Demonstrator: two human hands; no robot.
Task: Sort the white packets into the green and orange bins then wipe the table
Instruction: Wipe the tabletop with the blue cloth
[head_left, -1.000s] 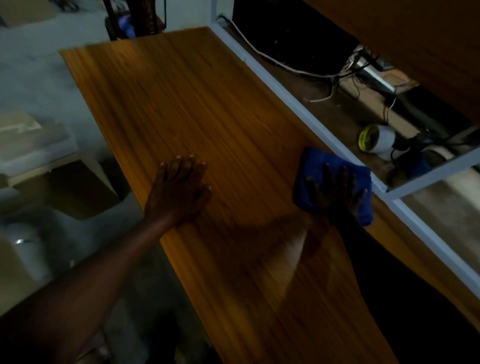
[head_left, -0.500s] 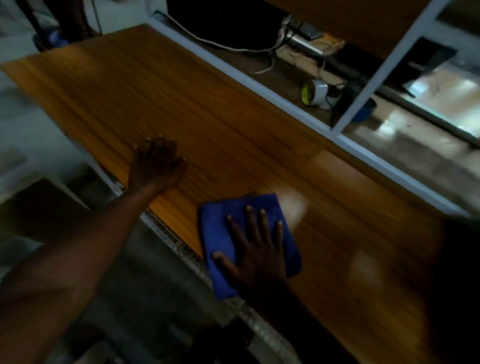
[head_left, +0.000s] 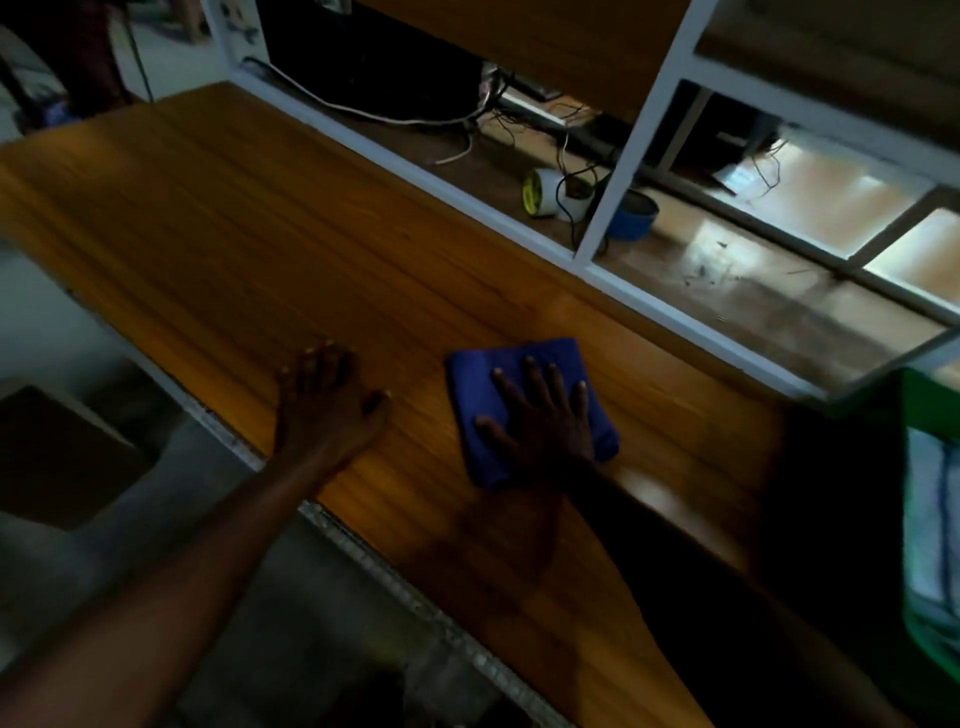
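Note:
A folded blue cloth (head_left: 488, 374) lies flat on the wooden table (head_left: 234, 234), a little in from the near edge. My right hand (head_left: 545, 415) presses on top of it with the fingers spread. My left hand (head_left: 324, 400) rests flat on the bare wood by the near edge, a short gap left of the cloth. At the right edge of the view stands a green bin (head_left: 935, 519) with white packets (head_left: 930, 525) inside. No orange bin is in view.
A white metal frame (head_left: 644, 130) runs along the table's far side. Behind it lie cables (head_left: 405, 117), a small white and yellow device (head_left: 545, 192) and a blue round object (head_left: 636, 215). A brown box (head_left: 57, 457) sits on the floor to the left.
My right hand has slid the cloth from the table's far edge to the near edge, then back toward the middle. My left hand stays flat on the wood. The view has swung right, showing the green bin.

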